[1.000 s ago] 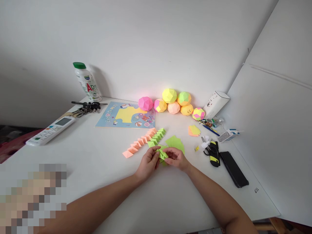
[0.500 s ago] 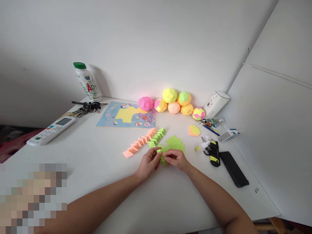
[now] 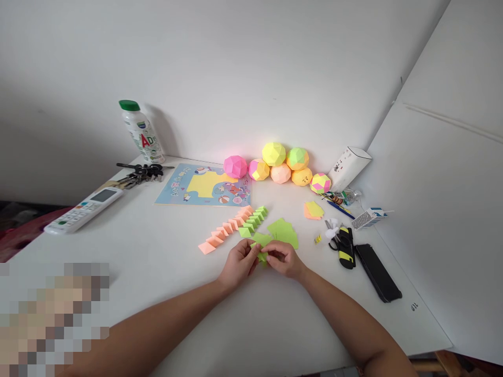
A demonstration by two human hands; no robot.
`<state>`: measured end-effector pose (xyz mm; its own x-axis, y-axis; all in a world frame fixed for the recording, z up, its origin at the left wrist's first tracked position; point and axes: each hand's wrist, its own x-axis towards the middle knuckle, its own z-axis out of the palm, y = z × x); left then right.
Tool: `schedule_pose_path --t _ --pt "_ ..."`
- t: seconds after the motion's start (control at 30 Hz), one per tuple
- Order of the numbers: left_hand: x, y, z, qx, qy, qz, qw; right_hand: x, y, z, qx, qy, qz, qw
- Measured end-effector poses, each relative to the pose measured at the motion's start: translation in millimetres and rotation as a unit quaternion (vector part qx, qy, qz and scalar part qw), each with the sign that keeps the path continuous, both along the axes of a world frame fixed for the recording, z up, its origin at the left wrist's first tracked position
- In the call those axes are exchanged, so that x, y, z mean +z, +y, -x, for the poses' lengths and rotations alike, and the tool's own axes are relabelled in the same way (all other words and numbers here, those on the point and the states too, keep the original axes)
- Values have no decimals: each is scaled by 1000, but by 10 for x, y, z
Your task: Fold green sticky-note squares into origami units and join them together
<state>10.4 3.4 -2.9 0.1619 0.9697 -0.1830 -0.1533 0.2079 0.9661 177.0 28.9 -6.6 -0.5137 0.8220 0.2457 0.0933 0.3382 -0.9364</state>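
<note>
Near the tabletop's [image 3: 165, 272] front edge, the left hand [image 3: 238, 263] and right hand [image 3: 286, 259] both pinched a green paper piece [image 3: 261, 255]. A hard squeeze could probably crush its folds or nudge the folded green units [image 3: 253, 220] behind.

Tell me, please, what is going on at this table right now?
A person is folding paper. The left hand and right hand together pinch a small green piece just above the table. Behind them lie a row of folded orange units, a row of green units and loose green sheets. Finished paper balls sit by the wall.
</note>
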Motion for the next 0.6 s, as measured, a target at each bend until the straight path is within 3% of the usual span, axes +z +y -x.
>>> schedule_pose_path --t 0.17,0.37,0.6 --pt "4 8 5 12 -4 5 1000 -25 -26 23 -19 -23 -139 990" --pt "11 14 9 12 -23 3 1000 -116 -25 38 -70 -118 -302 943" --pt "2 7 9 -4 -9 10 1000 -53 -44 35 -69 -174 -378 906"
